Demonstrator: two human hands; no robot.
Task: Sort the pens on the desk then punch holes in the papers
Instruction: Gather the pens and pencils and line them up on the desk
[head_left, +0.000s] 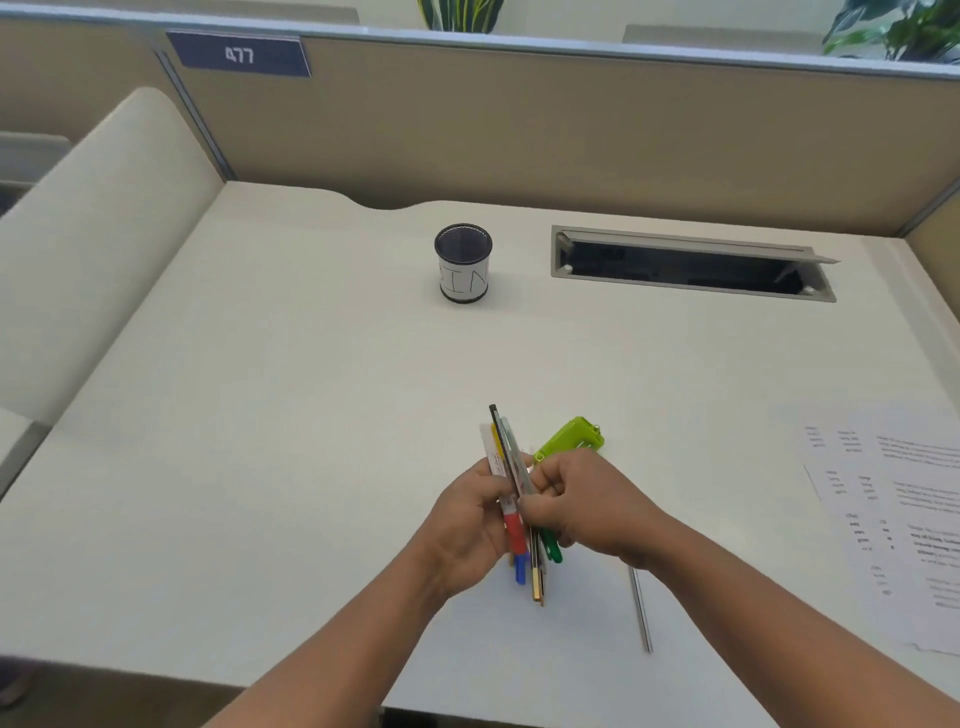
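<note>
White desk fills most of the head view, and both hands meet above its near middle around a bundle of pens. The left hand curls its fingers round the bundle from the left, while the right hand pinches the same bundle from the right, its fingertips pressed against the shafts. How many pens are in the bundle is hard to tell, since the fingers cover their middles; a red cap, a blue tip, a green cap and a tan end stick out below the hands, and dark and white ends rise above them. A green hole punch lies on the desk just behind the right hand, its near half hidden by the knuckles. One grey pen lies alone on the desk, partly covered by the right forearm. Printed papers rest at the right edge, cut off by the frame, their text too blurred to read. A black mesh cup with a white handwritten label stands well apart toward the back, beside an open cable slot. On the partition, a blue plate reads 477.
</note>
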